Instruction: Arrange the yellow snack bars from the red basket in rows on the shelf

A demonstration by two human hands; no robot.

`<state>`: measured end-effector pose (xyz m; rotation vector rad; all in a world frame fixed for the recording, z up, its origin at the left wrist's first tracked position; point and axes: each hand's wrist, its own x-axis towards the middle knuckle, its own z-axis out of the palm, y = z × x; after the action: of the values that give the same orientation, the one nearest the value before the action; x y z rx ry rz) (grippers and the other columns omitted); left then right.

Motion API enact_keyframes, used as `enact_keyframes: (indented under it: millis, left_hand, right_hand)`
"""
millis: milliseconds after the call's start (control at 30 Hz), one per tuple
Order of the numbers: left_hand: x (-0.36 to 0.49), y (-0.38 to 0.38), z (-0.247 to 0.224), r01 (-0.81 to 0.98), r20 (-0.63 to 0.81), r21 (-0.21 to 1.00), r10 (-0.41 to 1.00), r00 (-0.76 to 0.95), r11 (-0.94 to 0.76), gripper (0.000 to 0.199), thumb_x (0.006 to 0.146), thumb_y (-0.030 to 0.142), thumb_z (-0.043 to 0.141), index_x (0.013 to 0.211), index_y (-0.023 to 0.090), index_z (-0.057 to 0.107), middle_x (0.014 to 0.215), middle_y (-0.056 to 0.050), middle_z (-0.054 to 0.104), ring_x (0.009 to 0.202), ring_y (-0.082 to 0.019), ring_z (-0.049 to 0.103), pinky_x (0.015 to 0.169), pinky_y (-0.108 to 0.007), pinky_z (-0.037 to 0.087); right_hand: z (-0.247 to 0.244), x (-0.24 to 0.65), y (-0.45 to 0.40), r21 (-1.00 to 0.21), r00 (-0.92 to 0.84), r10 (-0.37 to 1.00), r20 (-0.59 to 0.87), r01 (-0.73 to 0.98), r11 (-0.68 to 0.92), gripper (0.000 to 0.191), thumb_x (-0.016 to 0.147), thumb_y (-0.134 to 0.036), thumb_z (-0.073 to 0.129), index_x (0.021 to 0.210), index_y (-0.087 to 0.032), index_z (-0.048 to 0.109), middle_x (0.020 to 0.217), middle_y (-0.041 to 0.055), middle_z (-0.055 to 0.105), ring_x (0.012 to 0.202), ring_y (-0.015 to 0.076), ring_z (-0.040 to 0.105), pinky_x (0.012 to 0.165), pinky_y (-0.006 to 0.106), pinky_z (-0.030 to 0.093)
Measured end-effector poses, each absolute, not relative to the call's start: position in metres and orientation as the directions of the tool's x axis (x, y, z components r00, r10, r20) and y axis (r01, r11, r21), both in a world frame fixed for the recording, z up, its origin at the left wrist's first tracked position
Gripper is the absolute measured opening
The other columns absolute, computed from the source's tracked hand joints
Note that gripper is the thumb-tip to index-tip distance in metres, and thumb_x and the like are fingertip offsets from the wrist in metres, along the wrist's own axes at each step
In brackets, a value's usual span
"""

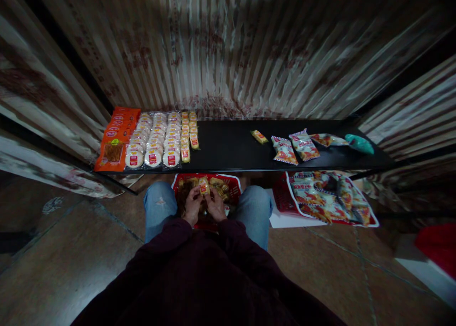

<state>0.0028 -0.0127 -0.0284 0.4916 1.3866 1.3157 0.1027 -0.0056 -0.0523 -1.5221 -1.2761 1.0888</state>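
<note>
Both my hands are over a red basket [233, 186] between my knees, which holds several small yellow packets. My left hand [193, 205] and my right hand [216, 206] hold one yellow packet [203, 186] between their fingertips, its red label facing up. On the black shelf [224, 148] in front, two columns of similar yellow packets [185, 152] stand beside columns of round white packaged cakes [153, 158]. A single yellow packet [259, 136] lies apart, right of the middle.
Orange packages [113, 150] lie at the shelf's left end. Snack bags [304, 144] and a green packet [359, 144] lie on its right part. A second red basket [283, 200] full of snack bags stands below right. A striped curtain [228, 55] hangs behind.
</note>
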Motion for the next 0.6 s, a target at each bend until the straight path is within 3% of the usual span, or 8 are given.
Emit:
enact_keyframes:
  millis: [267, 600]
  left_hand:
    - [0.007, -0.008, -0.025, -0.266, -0.315, 0.937, 0.878, -0.361, 0.227, 0.031, 0.068, 0.002, 0.062, 0.094, 0.019, 0.064, 0.088, -0.003, 0.066, 0.085, -0.014, 0.061, 0.091, -0.03, 0.045]
    - [0.003, 0.002, 0.001, -0.191, -0.175, 0.976, 0.897, -0.407, 0.104, 0.028, 0.067, 0.002, 0.063, 0.089, 0.019, 0.065, 0.096, -0.004, 0.064, 0.09, -0.015, 0.058, 0.095, -0.031, 0.041]
  right_hand:
    - [-0.046, 0.102, -0.005, -0.963, 0.096, 0.992, -0.079, 0.249, -0.1, 0.039, 0.084, -0.043, 0.05, 0.115, -0.023, 0.062, 0.113, 0.008, 0.067, 0.103, 0.0242, 0.061, 0.095, 0.043, 0.046]
    - [-0.029, 0.104, 0.015, -0.882, 0.098, 0.993, 0.069, 0.471, 0.015, 0.036, 0.083, -0.038, 0.052, 0.112, -0.019, 0.065, 0.113, 0.0119, 0.066, 0.107, 0.0248, 0.059, 0.098, 0.041, 0.043]
